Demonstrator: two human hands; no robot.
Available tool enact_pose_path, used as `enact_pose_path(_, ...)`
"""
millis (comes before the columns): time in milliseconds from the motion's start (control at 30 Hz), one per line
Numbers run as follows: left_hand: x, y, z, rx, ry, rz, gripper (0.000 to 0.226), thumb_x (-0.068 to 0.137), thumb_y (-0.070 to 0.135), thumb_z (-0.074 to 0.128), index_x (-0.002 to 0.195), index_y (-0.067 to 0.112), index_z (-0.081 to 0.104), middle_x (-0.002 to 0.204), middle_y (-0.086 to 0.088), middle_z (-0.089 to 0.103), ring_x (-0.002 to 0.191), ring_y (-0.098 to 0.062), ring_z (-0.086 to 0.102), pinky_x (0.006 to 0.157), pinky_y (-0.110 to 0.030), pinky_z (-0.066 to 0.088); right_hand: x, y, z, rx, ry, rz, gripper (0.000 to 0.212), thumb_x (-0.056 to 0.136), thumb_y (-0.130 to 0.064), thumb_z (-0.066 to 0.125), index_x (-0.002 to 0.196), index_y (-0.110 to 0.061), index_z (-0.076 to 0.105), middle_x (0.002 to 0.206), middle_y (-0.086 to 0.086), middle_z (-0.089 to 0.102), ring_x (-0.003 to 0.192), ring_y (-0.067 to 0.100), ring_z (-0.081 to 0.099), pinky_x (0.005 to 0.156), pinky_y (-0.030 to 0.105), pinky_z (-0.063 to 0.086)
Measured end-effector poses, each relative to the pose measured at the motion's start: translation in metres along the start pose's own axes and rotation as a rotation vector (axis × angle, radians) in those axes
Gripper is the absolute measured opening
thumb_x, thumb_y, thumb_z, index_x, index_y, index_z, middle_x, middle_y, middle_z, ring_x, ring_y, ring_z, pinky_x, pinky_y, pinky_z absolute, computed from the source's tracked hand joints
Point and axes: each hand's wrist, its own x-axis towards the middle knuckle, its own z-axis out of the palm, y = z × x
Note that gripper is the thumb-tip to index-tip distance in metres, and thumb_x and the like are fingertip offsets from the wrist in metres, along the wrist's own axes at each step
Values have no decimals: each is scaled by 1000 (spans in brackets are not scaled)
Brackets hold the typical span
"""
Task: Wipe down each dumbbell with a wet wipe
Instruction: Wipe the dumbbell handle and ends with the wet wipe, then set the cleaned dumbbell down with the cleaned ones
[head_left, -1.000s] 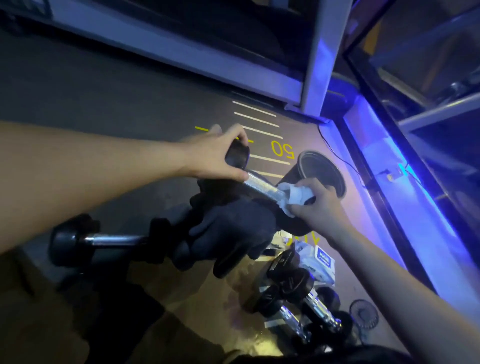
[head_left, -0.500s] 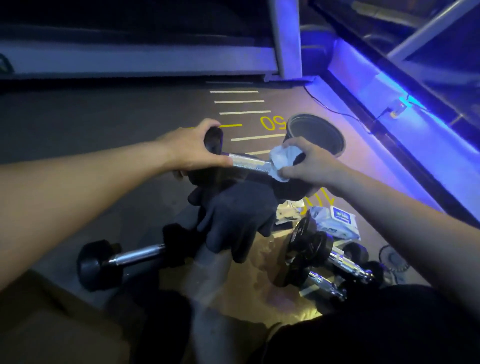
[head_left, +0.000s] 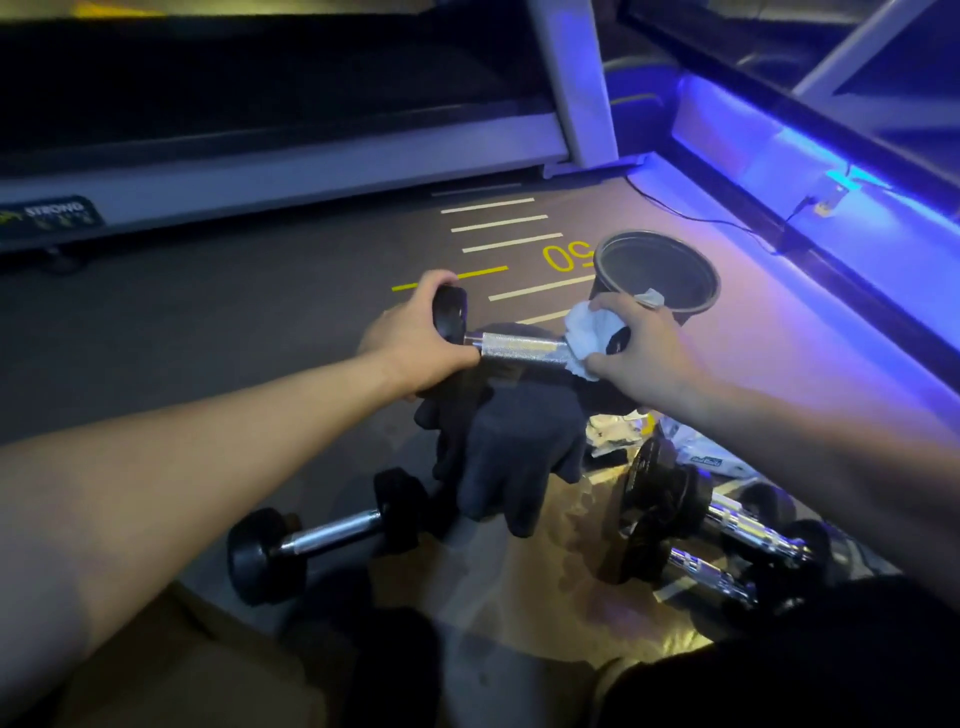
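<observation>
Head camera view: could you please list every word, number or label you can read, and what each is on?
"STRONG": dark badge on the treadmill frame; smaller print under it is unreadable.
"50": yellow, upside down, on the floor.
Wipes pack label: too blurred.
Dumbbell end plate: print too small.

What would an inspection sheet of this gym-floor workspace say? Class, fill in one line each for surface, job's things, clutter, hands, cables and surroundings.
Surface: dark gym floor with white lines and a yellow "50".
Job's things: held dumbbell with a white wet wipe wrapped over its right end; another dumbbell lies on the floor at left; chrome-handled dumbbells are piled at right.
Clutter: dark glove below the held dumbbell; wipes packet, partly hidden; dark round bin.
Hands: left hand grips the dumbbell's left head; right hand presses the wipe on.
Cables: thin black cable runs along the floor to the lit ledge.
Surroundings: treadmill frame behind; blue strip lighting at right.
</observation>
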Motion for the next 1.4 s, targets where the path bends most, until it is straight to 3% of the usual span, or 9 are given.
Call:
enact_pose_path(100,-3,-1,-2,-60,31,-24,67,71,33,75,128,52,45,114,5,64,92,-27,66,59,-41,63,2,-5,-2,1,0,-29,70,53,-54,56,122,-49,46,96,13,63,76,28,63,72,33,52)
enact_pose_path(167,-6,-3,-6,-113,26,-40,67,72,29,76,128,52,48,113,7,62,90,-26,65,49,-43,61,1,-14,-2,-21,5,-53,63,61,-47,64,122,-47,48,99,12,62,82,28,61,69,30,44)
enact_pose_path(367,-13,-16,-47,-143,100,-7,67,69,27,77,125,54,51,115,11,61,89,-22,63,43,-43,58,-5,-60,-6,-42,78,-132,55,78,-31,70,129,-41,52,115,13,51,91,34,55,75,30,35)
enact_pose_path(500,-14,-39,-90,-107,195,11,71,67,32,79,128,55,49,117,10,63,92,-21,63,49,-41,61,0,-108,7,-21,118,-221,55,77,-32,71,128,-40,53,127,11,47,102,36,58,77,32,37)
enact_pose_path(633,-10,-81,-127,-81,272,-31,73,68,33,80,130,54,47,120,10,65,103,-22,63,77,-39,60,14,-157,40,19,100,-268,55,76,-34,71,128,-42,52,118,8,44,98,37,59,84,36,44)
enact_pose_path(800,-14,-158,-150,-128,309,-150,73,67,32,81,129,53,49,117,12,64,97,-20,64,66,-35,60,28,-210,108,8,-1,-320,54,78,-35,68,127,-46,48,111,4,41,86,39,59,72,35,42)
enact_pose_path(967,-16,-241,-134,-173,301,-317,73,63,33,80,125,56,49,115,12,64,95,-20,64,65,-40,62,34,-225,193,2,-152,-334,53,79,-33,66,127,-45,48,114,4,41,75,33,53,69,32,40)
enact_pose_path(1267,13,-346,-50,-152,161,-478,78,63,27,81,130,52,48,112,11,64,95,-22,67,74,-40,61,50,-180,316,-53,-344,-228,50,80,-31,67,125,-42,50,111,4,40,83,33,56,74,33,44)
enact_pose_path(1400,23,-370,-10,-83,89,-488,79,66,29,81,135,48,46,117,6,68,106,-25,66,88,-35,55,53,-151,354,-115,-403,-161,46,84,-33,71,123,-43,49,119,4,40,82,27,57,73,32,46)
